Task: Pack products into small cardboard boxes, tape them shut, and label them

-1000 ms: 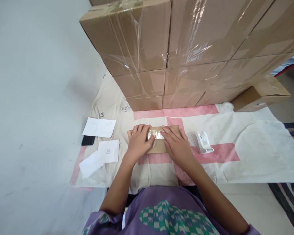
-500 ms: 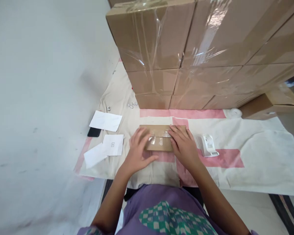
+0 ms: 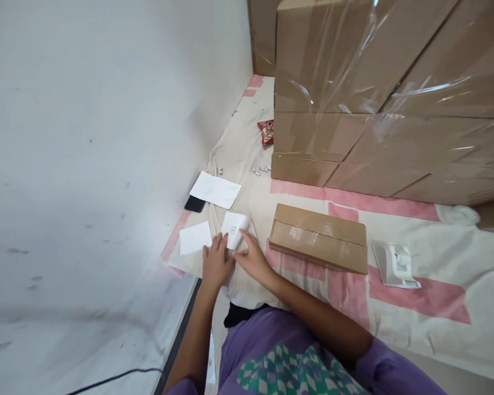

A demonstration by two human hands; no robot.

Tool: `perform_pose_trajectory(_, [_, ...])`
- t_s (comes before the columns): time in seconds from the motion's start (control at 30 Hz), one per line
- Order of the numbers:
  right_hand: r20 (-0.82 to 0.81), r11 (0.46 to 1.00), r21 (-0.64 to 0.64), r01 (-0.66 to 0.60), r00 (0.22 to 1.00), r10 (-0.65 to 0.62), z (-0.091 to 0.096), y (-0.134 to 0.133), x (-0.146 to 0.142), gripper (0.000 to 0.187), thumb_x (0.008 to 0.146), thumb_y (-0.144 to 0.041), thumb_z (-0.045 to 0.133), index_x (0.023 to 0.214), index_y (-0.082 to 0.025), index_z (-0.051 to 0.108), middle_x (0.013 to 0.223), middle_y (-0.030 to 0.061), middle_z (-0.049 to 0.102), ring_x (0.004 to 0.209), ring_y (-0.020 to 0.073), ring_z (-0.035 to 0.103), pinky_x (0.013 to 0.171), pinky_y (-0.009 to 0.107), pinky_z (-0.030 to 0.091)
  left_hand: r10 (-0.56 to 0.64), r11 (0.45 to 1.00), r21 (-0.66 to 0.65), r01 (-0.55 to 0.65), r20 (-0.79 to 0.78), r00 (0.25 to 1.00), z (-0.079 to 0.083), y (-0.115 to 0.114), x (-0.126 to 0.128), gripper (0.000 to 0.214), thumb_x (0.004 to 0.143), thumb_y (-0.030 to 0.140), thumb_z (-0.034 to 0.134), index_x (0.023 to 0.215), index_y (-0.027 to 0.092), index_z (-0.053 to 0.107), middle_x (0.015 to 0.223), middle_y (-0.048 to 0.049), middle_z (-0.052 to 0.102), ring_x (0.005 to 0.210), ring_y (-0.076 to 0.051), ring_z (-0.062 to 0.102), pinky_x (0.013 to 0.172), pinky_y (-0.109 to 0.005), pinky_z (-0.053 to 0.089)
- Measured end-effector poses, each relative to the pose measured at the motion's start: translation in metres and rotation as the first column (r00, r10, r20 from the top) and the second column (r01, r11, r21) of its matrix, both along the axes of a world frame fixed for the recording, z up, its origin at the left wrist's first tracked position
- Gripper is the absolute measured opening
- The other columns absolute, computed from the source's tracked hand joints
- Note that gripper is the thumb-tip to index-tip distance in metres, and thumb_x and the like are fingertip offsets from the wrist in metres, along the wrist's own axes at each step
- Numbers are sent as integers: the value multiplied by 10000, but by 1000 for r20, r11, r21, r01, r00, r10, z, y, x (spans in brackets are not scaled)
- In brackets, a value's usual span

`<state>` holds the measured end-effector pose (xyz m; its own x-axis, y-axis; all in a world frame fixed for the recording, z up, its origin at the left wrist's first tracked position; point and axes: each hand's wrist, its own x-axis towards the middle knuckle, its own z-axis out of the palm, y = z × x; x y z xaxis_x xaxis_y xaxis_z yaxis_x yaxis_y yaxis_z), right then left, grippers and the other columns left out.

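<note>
A white paper sheet (image 3: 230,224) with a small printed mark lies at the left part of the cloth, its right side curled upward. My right hand (image 3: 253,259) has thumb and fingers at that curled edge, pinching it. My left hand (image 3: 216,260) rests with fingers stretched out on the sheet's lower left edge, pressing it down. Close by on the left is another white sheet (image 3: 195,238). To the right of my hands a closed, taped brown cardboard box (image 3: 319,236) lies on the cloth, touched by neither hand.
A white tape dispenser (image 3: 397,266) stands right of the box. Stacked, film-wrapped cartons (image 3: 325,137) rise at the back. A white paper (image 3: 215,189) partly covers a black phone (image 3: 195,204) by the wall (image 3: 107,164). A red packet (image 3: 266,132) lies behind.
Both hands have left the cardboard box and moved left to the printed white sheet, whose right side is now lifted. The view has turned left, and the box lies at an angle.
</note>
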<state>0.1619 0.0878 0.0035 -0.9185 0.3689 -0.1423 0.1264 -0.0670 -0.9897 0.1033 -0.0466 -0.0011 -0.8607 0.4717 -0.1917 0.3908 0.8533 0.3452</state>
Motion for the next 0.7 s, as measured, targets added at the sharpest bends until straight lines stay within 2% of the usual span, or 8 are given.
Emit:
perform_pose_trajectory(0.13, [87, 910, -383, 158, 987, -135, -16, 3, -32, 787, 748, -228, 662, 1475, -228, 361, 1148, 106, 692, 640, 142, 611, 545, 260, 506, -11, 980, 200, 8, 15, 1000, -8, -11, 14, 553, 906, 349, 574, 1435, 230, 469, 1601, -147, 408, 1518, -327, 308, 1232, -664, 125])
perform_pose_trajectory(0.2, [90, 891, -423, 167, 986, -142, -16, 5, -33, 733, 754, -256, 656, 1437, -226, 392, 975, 48, 725, 605, 138, 596, 541, 244, 479, 47, 918, 395, -48, 11, 999, -11, -20, 18, 552, 839, 321, 648, 1369, 248, 512, 1485, -129, 548, 1424, -327, 455, 1220, -654, 206])
perform_pose_trajectory(0.27, [65, 890, -430, 152, 988, -137, -14, 6, -29, 601, 732, -262, 668, 1312, -216, 513, 870, 14, 730, 633, 146, 610, 584, 246, 485, 166, 821, 557, -124, -25, 986, -9, -27, 19, 497, 835, 252, 593, 1324, 236, 503, 1344, -120, 629, 1297, -289, 571, 1163, -582, 364])
perform_pose_trajectory(0.33, [36, 891, -436, 127, 992, -124, -13, 5, -21, 389, 700, -260, 688, 1080, -201, 632, 812, 6, 732, 666, 154, 624, 642, 259, 498, 287, 751, 636, -178, -72, 955, -2, -29, 20, 405, 868, 205, 482, 1273, 208, 481, 1246, -130, 628, 1203, -256, 607, 1075, -502, 463])
perform_pose_trajectory(0.4, [10, 893, -439, 103, 994, -109, -10, 3, -12, 199, 682, -263, 704, 864, -199, 660, 789, 13, 738, 707, 169, 641, 692, 274, 507, 324, 741, 646, -184, -103, 941, 7, -25, 21, 311, 895, 247, 490, 1202, 199, 505, 1167, -126, 619, 1141, -265, 608, 1018, -484, 487])
perform_pose_trajectory(0.53, [-9, 890, -447, 89, 994, -104, -9, -1, 10, 136, 681, -238, 680, 812, -208, 698, 830, 19, 764, 761, 195, 665, 739, 298, 521, 160, 853, 518, -72, -128, 979, 22, -6, 30, 407, 837, 402, 709, 1183, 215, 600, 1135, -108, 662, 1104, -313, 614, 970, -506, 487])
perform_pose_trajectory(0.6, [-2, 886, -454, 96, 994, -108, -12, 1, 21, 179, 681, -231, 641, 840, -207, 720, 822, 20, 770, 722, 196, 665, 710, 302, 525, 97, 833, 551, -48, -61, 993, 23, 2, 35, 404, 878, 381, 680, 1240, 222, 597, 1159, -100, 677, 1088, -280, 635, 936, -457, 519])
perform_pose_trajectory(0.7, [-2, 888, -448, 101, 994, -113, -15, 7, 34, 209, 657, -233, 614, 828, -202, 731, 790, 18, 767, 665, 190, 656, 669, 301, 525, 40, 749, 662, -37, 11, 999, 23, 7, 43, 333, 928, 307, 613, 1251, 225, 612, 1122, -77, 702, 1003, -211, 674, 843, -349, 562])
